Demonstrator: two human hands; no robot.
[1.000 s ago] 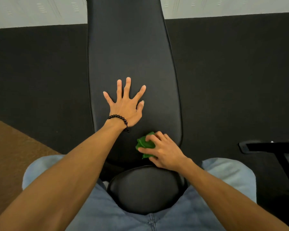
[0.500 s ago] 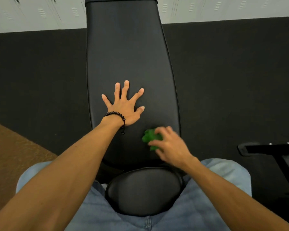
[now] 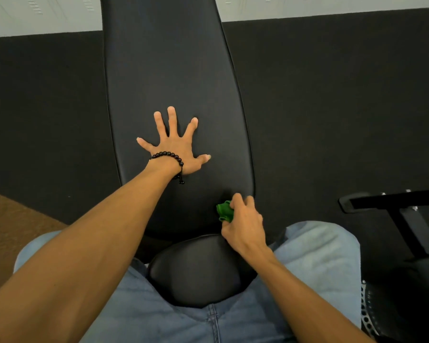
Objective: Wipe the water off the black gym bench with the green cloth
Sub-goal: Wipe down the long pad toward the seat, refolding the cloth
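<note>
Gripping the green cloth (image 3: 224, 211) near the bench (image 3: 169, 70) pad's right edge, the right hand (image 3: 243, 225) works while the left hand (image 3: 177, 149) lies flat, fingers spread.

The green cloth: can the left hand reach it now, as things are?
Probably yes. The left hand lies flat on the bench, nothing between it and the green cloth, but the right hand grips that.

A gym: padded black bench (image 3: 169, 70), dark rubber flooring (image 3: 332, 107), pale lockers (image 3: 35, 13) behind.
</note>
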